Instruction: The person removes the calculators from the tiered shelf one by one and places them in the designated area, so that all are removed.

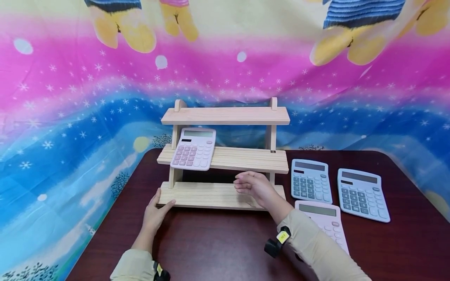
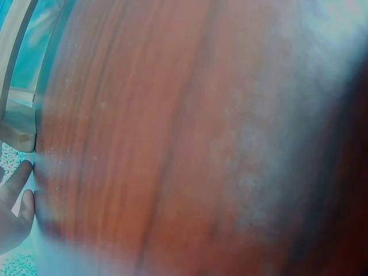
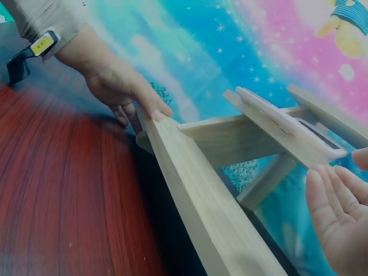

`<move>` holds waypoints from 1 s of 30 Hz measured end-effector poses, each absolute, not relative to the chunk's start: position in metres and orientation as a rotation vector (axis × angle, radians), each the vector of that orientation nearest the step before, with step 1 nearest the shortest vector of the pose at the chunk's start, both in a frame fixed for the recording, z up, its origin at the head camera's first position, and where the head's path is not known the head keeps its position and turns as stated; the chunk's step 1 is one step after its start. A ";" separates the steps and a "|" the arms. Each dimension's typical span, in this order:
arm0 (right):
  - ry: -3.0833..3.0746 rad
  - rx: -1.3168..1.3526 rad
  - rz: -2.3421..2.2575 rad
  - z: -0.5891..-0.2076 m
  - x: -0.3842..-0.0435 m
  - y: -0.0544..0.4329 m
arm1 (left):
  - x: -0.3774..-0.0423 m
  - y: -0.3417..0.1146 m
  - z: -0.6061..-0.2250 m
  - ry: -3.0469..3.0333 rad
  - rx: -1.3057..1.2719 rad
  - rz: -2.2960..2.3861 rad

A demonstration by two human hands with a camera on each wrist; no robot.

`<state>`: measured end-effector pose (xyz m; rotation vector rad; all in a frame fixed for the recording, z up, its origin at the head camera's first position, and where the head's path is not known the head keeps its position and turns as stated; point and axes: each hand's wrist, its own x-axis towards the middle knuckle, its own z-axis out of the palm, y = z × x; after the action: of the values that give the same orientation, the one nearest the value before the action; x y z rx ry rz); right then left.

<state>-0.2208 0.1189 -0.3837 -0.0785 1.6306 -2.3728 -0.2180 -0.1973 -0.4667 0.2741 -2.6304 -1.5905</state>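
Note:
A three-tier wooden display stand (image 1: 225, 195) stands on the dark table. My left hand (image 1: 154, 216) grips the left end of its lowest board, with the thumb at the front edge. In the right wrist view this same left hand (image 3: 118, 83) has its thumb on the board and its other fingers lower down. A pink-and-white calculator (image 1: 194, 150) leans on the middle tier at the left. Above the right part of the lowest board is my right hand (image 1: 258, 189), fingers loosely bent and holding nothing. Only some left-hand fingers (image 2: 17, 184) appear in the left wrist view.
To the right of the stand lie two blue calculators, one nearer (image 1: 310, 181) and one farther right (image 1: 363, 195). A pink calculator (image 1: 321, 212) is partly covered by the right sleeve (image 1: 323, 249). A patterned cloth (image 1: 225, 74) hangs behind the dark red table (image 1: 211, 242).

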 end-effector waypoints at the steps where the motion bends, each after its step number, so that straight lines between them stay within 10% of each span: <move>1: 1.628 -0.070 -2.376 -0.383 -0.222 0.117 | -0.218 -0.197 -0.467 -2.633 0.278 -1.591; 30: 1.575 0.093 -2.475 -0.362 -0.247 0.054 | -0.217 -0.196 -0.465 -2.642 0.273 -1.583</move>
<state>-0.2473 0.0540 -0.3621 0.0931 1.5746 -2.4745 -0.2170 -0.1960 -0.4651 0.2734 -2.6419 -1.5834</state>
